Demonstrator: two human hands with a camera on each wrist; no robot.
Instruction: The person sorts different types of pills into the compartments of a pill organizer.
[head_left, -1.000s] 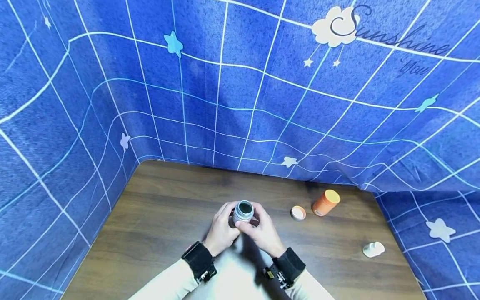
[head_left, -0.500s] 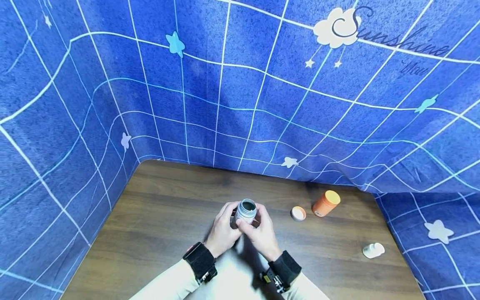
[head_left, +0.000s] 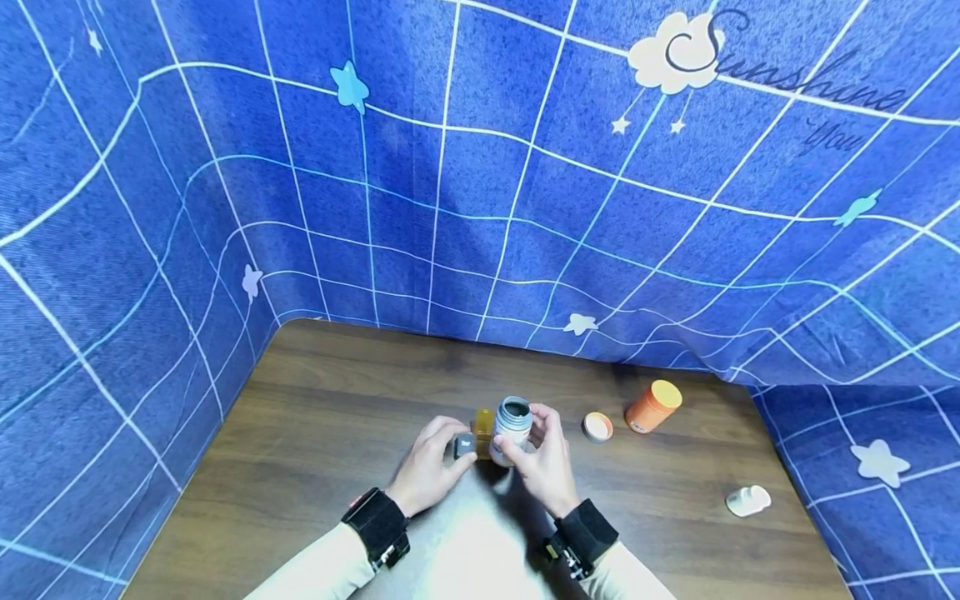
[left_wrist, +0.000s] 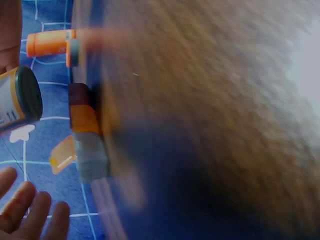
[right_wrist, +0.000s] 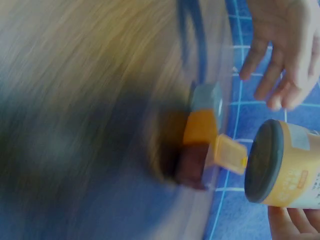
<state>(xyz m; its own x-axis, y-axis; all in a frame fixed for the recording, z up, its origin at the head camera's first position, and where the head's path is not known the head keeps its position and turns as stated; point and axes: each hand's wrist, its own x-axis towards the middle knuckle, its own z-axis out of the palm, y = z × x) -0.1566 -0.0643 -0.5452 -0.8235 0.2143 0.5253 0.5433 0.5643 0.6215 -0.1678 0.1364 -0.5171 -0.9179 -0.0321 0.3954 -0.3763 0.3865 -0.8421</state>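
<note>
My right hand (head_left: 551,467) grips an open, lidless jar (head_left: 510,433) above the table, its mouth upward and its inside dark. In the right wrist view the jar (right_wrist: 295,170) shows a yellow and white label and a dark base. To its left, my left hand (head_left: 426,473) is beside a small pill organizer (head_left: 464,445). The left wrist view shows its fingers (left_wrist: 35,215) loosely spread and holding nothing. The organizer has dark red, orange and grey compartments in a row; the orange lid (left_wrist: 62,154) stands raised. Part of the organizer is hidden behind the jar in the head view.
Right of the jar, an orange and white cap (head_left: 597,427) lies on the wooden table (head_left: 330,400) near an orange bottle (head_left: 653,406). Farther right lies a small white bottle (head_left: 747,500). A blue patterned curtain (head_left: 480,183) surrounds the table's back and sides.
My left hand has let go of the jar and moved left. The jar has shifted slightly right in my right hand, bringing the organizer and its raised orange lid into view.
</note>
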